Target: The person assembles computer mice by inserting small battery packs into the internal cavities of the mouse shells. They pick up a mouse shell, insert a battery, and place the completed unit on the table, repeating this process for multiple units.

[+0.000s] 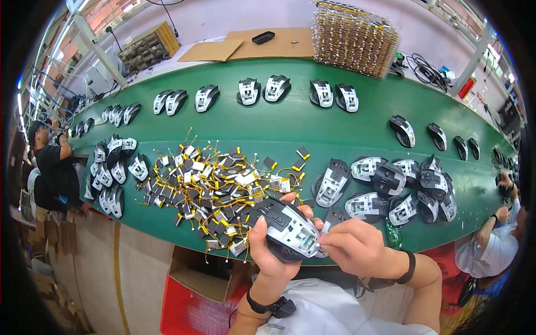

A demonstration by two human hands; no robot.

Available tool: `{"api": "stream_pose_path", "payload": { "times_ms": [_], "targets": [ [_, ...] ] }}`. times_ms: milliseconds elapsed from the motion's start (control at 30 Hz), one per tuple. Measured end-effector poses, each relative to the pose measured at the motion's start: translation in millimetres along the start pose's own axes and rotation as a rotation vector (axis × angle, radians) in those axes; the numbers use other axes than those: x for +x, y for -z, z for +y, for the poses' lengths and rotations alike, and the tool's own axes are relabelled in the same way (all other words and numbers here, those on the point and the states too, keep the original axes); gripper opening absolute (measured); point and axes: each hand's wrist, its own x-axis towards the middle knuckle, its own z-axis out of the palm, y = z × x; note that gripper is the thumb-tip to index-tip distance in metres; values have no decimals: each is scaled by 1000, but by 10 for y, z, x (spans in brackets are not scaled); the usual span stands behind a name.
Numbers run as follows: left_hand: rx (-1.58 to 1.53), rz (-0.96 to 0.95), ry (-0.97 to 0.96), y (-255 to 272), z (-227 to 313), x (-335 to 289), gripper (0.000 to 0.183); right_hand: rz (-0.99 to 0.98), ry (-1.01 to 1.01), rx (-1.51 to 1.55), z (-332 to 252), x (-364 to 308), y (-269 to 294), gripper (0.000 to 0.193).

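Observation:
A partly built computer mouse [290,228], black and silver with a green circuit board showing through an opening, is tilted above the table's front edge. My left hand [272,251] is wrapped round it from below, thumb on its near side and fingertips over the far side. At the mouse's right end my right hand [357,245] has thumb and index finger pinched together, close to the board opening; whatever is between them is too small to make out. A heap of flat batteries [218,192] with thin yellow-wrapped leads lies just beyond my left hand.
Several similar mice, one a silver-black mouse [333,183], are piled right of the heap on the green table [279,131]; more stand left and along the back. A tall stack of trays [355,39] stands behind. A red crate [184,307] sits below. Co-workers flank both sides.

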Motion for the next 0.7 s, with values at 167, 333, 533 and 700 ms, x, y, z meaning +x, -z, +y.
{"api": "stream_pose_path", "payload": {
  "times_ms": [167, 333, 533, 700],
  "targets": [
    [87, -62, -15, -10, -10, -1, 72, -27, -62, 60, -61, 105, 133, 21],
    [161, 10, -57, -129, -27, -13, 76, -94, 89, -41, -24, 168, 118, 17],
    [213, 13, -42, -102, -9, -26, 74, -353, 298, -209, -19, 295, 256, 17],
    [237, 23, 56, -26, 0, -23, 62, -434, 364, -292, -35, 355, 254, 27]
  ]
}}
